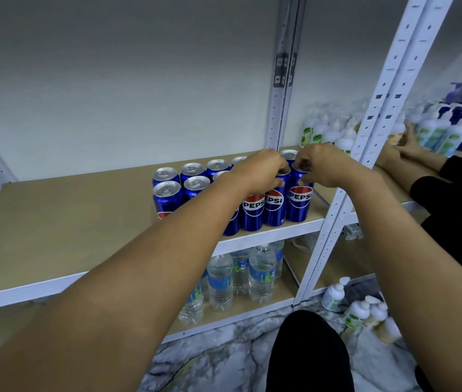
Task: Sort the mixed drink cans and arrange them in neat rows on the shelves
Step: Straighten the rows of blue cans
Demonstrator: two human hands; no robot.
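Several blue Pepsi cans [167,198] stand in two rows on the wooden shelf [54,222], at its right end. My left hand [261,171] grips the tops of the front-row cans [253,212] near the middle of the group. My right hand [323,165] is closed on the top of the rightmost front can [300,203], which stands upright near the shelf's front edge. The back row of cans [193,168] is partly hidden behind my hands.
Water bottles [261,273] stand on the lower shelf. White uprights [365,142] divide this bay from the one at the right, where another person's hands [406,142] handle pump bottles [436,131]. More pump bottles [357,312] stand on the marbled floor.
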